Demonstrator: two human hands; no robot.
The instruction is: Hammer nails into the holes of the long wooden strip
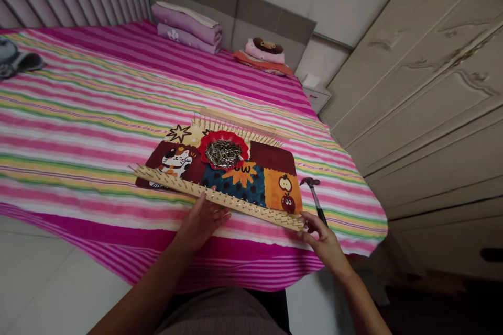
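Note:
A long wooden strip (236, 203) studded with rows of nails lies slantwise before me, over the near edge of a colourful printed mat (277, 159). My left hand (201, 222) holds it near the middle, thumb at the near edge and fingers partly beneath. My right hand (324, 243) grips its right end between thumb and fingers. On the mat stands a red scalloped bowl (201, 147) full of loose nails. Behind the bowl is a second wooden strip (239, 121) with nails sticking out. A claw hammer (315, 198) lies right of the mat, just beyond my right hand.
Everything rests on a bed with a striped sheet (98, 110). Folded purple bedding (188, 26) and a pile of folded cloth (263, 56) lie by the headboard (259, 10). A grey item (19, 60) is at far left. Wardrobe doors (424, 89) flank the right side.

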